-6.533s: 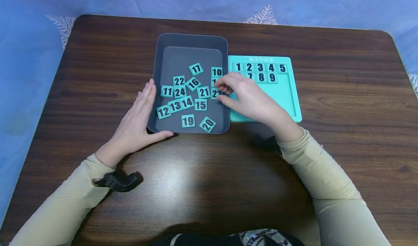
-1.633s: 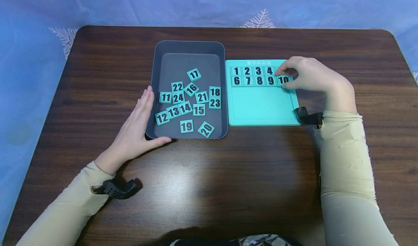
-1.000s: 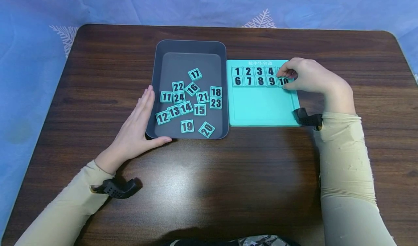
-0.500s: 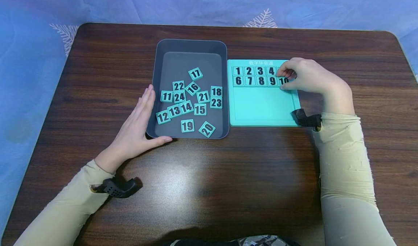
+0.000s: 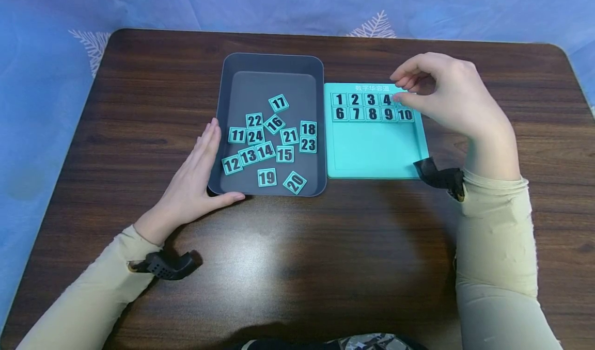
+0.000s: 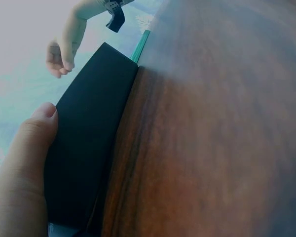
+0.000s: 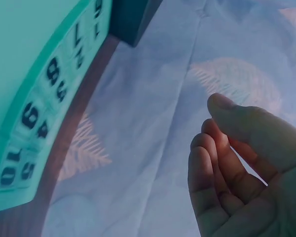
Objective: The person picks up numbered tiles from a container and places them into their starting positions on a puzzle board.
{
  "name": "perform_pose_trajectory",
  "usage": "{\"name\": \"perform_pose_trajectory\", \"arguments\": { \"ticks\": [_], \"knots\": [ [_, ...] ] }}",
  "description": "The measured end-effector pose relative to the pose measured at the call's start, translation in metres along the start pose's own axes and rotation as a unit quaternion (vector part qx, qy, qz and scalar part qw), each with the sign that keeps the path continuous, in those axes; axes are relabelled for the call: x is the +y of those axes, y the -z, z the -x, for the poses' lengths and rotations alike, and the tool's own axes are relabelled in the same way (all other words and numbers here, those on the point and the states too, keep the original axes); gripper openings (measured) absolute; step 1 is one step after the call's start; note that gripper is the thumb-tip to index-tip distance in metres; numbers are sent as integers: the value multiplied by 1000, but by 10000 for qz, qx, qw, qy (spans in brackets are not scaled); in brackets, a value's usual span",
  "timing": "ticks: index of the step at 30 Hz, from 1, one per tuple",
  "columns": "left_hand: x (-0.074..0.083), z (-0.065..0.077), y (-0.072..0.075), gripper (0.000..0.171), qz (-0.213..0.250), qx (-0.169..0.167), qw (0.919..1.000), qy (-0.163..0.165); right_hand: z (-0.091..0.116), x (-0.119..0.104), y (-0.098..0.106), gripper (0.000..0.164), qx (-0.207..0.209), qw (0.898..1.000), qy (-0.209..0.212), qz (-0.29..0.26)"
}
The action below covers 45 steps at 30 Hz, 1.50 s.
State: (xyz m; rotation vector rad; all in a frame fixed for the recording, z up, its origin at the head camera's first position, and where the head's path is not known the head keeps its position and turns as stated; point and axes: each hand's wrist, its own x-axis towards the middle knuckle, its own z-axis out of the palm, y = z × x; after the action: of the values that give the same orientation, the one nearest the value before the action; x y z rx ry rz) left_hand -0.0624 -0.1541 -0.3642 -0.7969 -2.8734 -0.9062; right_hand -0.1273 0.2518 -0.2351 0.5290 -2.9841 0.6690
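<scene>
Below the right grip (image 5: 453, 94), teal board (image 5: 372, 148).

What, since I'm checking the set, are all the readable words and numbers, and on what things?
"数字华容道" on the board
Tiles on the board:
"1"
"2"
"3"
"4"
"5"
"6"
"7"
"8"
"9"
"10"
Tiles in the tray:
"11"
"12"
"13"
"14"
"15"
"16"
"17"
"18"
"19"
"20"
"21"
"22"
"23"
"24"
No other text is readable.

Tray (image 5: 272, 84) and board (image 5: 372, 151) on table (image 5: 325, 267)
</scene>
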Motion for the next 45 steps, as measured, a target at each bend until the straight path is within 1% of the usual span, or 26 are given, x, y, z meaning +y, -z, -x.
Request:
{"name": "perform_pose_trajectory", "arguments": {
  "ticks": [4, 7, 13, 20, 27, 31, 35, 38, 41, 45],
  "knots": [
    [0, 0, -1, 119, 2, -4, 10000, -4, 2, -11, -3, 24, 78, 9993, 356, -63],
    [-1, 0, -1, 118, 13, -20, 10000, 2, 1, -17, -8, 24, -43, 9985, 536, -62],
    [-1, 2, 0, 118, 67, -45, 9999, 91, -3, -28, -17, 25, -363, 9972, 624, -182],
    [-2, 4, 1, 118, 57, -19, 9999, 123, -6, -33, -21, 26, -505, 9955, 766, -250],
    [-2, 3, 0, 118, 45, -25, 9999, 125, -10, -34, -29, 26, -712, 9936, 853, -206],
    [-2, 2, -2, 117, 85, -79, 9998, 164, -13, -41, -35, 26, -765, 9919, 978, -280],
    [-3, 1, -5, 117, 122, -109, 9997, 187, -19, -56, -40, 25, -759, 9891, 1209, -371],
    [-3, 0, -7, 117, 110, -127, 9997, 198, -26, -72, -41, 26, -777, 9849, 1490, -424],
    [-4, -1, -7, 118, 91, -126, 9996, 216, -33, -90, -43, 24, -844, 9791, 1793, -464],
    [-4, -1, -8, 118, 91, -108, 9997, 191, -42, -117, -45, 23, -1025, 9718, 2061, -519]
  ]
}}
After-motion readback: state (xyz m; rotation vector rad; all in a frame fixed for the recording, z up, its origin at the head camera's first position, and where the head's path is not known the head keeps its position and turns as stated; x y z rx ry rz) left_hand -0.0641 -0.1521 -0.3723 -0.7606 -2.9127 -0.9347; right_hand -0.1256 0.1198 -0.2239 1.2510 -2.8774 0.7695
